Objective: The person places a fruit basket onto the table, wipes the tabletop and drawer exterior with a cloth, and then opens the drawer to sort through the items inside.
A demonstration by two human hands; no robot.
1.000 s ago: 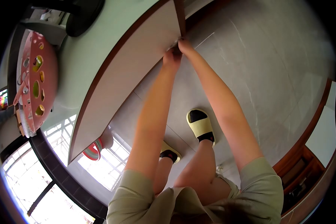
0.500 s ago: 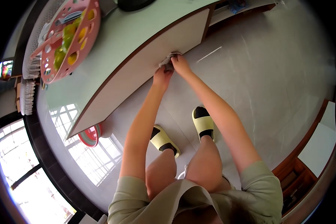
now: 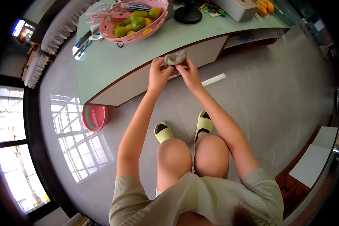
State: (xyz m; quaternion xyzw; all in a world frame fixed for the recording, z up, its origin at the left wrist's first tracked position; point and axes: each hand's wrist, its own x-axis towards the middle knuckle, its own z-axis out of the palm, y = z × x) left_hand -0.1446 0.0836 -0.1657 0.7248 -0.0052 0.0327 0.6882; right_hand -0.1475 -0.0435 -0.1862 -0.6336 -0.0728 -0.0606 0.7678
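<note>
A crumpled grey cloth (image 3: 176, 58) is held up between both hands, in front of the table's edge. My left hand (image 3: 159, 75) grips its left side, thumb pointing inward. On the other side, my right hand (image 3: 189, 75) pinches the cloth with thumb and fingers. Just behind the hands is the low table (image 3: 139, 56), with a pale green top and a white drawer front (image 3: 133, 86) edged in dark brown. Part of the cloth is hidden by the fingers.
On the tabletop stand a pink basket (image 3: 106, 28) of green and yellow fruit, a black round base (image 3: 187, 15), a tissue box (image 3: 237, 9) and orange fruit (image 3: 265, 7). A pink basin (image 3: 95, 117) sits on the floor at the table's left end. Wooden furniture (image 3: 295, 188) is at right.
Both hands have lifted away from the white drawer front, bringing the cloth up to the height of the table edge. My view has tilted up, showing more of the tabletop.
</note>
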